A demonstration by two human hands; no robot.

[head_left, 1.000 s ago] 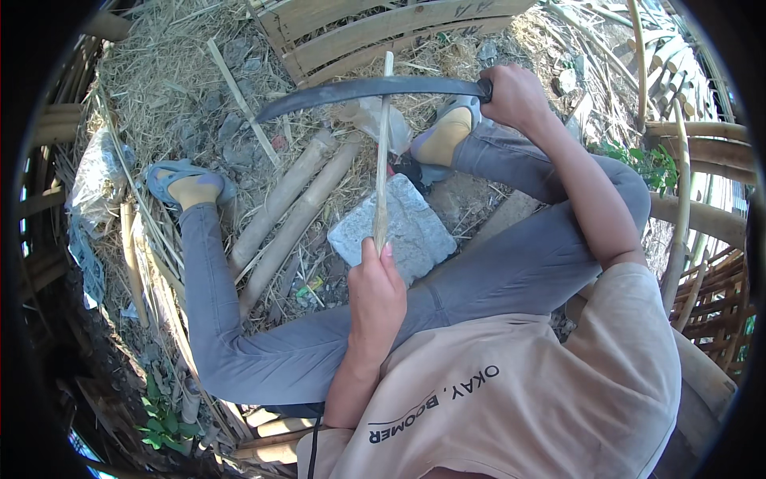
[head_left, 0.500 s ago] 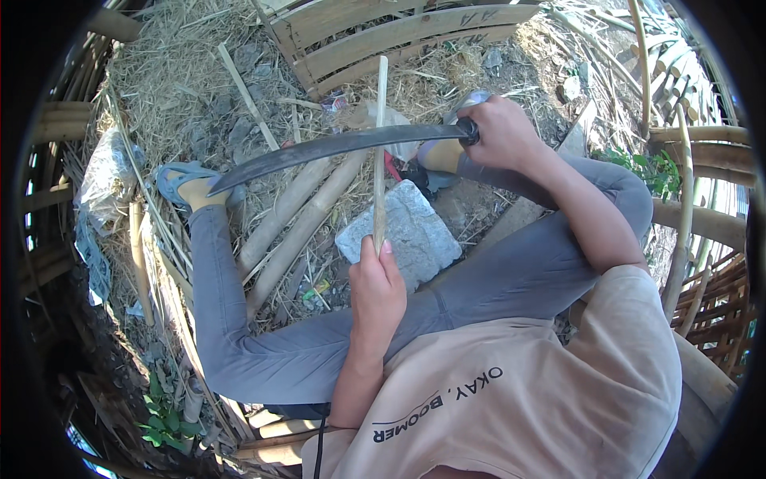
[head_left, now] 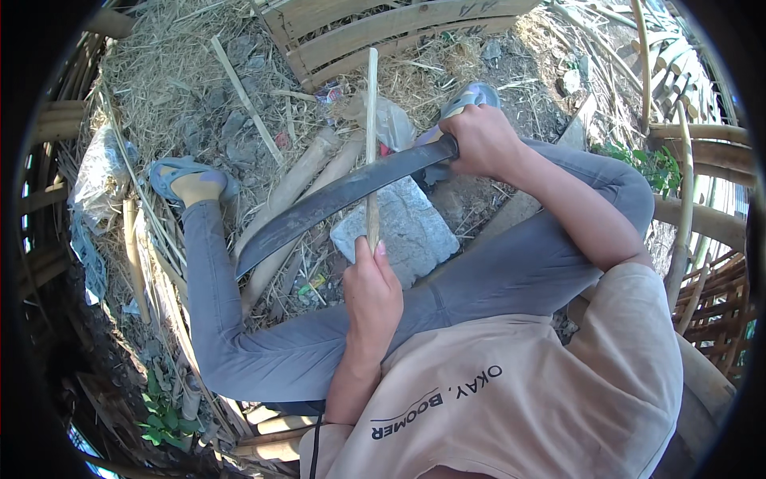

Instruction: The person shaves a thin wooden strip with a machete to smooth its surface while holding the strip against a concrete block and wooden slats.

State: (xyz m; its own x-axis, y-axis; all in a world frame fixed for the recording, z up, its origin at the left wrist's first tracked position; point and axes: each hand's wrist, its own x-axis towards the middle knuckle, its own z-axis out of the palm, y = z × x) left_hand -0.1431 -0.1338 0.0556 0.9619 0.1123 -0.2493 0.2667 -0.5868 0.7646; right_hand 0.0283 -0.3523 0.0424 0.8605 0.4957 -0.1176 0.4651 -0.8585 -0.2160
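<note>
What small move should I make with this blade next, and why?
I'd probably lift the blade toward the far end of the stick. It crosses the stick just beyond your left hand, which grips the stick's nearer part, while your right hand holds the blade's other end.

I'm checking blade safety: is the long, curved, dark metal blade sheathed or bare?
Bare: the long, curved, dark metal blade shows uncovered from the right hand to its tip.

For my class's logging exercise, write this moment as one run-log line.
left hand: grips thin stick; right hand: holds machete; machete: crosses stick in view, contact unclear; stone block: on ground
</note>
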